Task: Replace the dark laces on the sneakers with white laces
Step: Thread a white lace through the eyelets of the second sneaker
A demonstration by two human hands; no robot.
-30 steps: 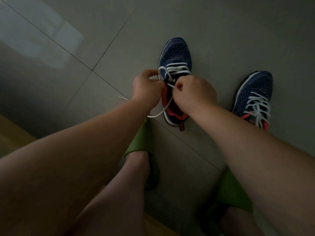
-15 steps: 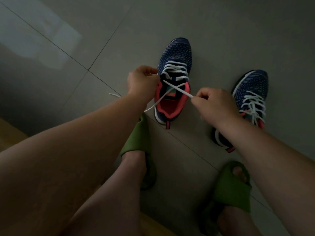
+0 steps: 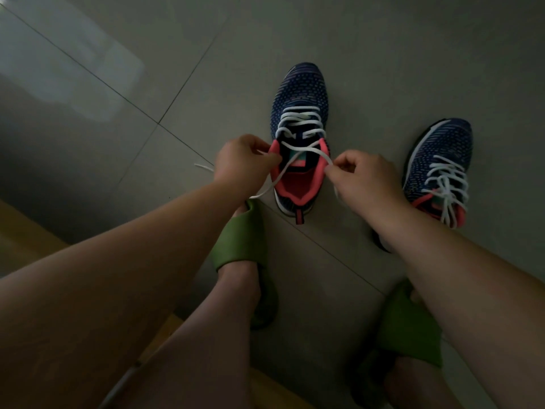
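we have 2 navy sneakers on the grey tiled floor, both carrying white laces and no dark lace that we can see, so we judge the task to be near its end: this looks like the closing step on the near sneaker, either drawing the top crossing snug or starting the knot

our left hand sits just beside the pink collar on the shoe's left, fingers curled and pinching one run of the white lace, which goes from the top eyelets across the tongue; a loose tail shows behind the left wrist and another strand trails down under it toward the green slipper. our right hand is at the collar's right edge, thumb and forefinger pinched on the other run, with a short tail hanging below the fingers. the 2 runs cross once over the tongue

the other sneaker stands to the right, well apart from both hands, its white lace threaded through with the ends lying loose over the collar; we cannot tell whether it is tied

next, we judge, the move calls for an even pull on both ends so the crossings tighten alike, then 1 end tucked under the other without letting the shoe slide on the smooth tile
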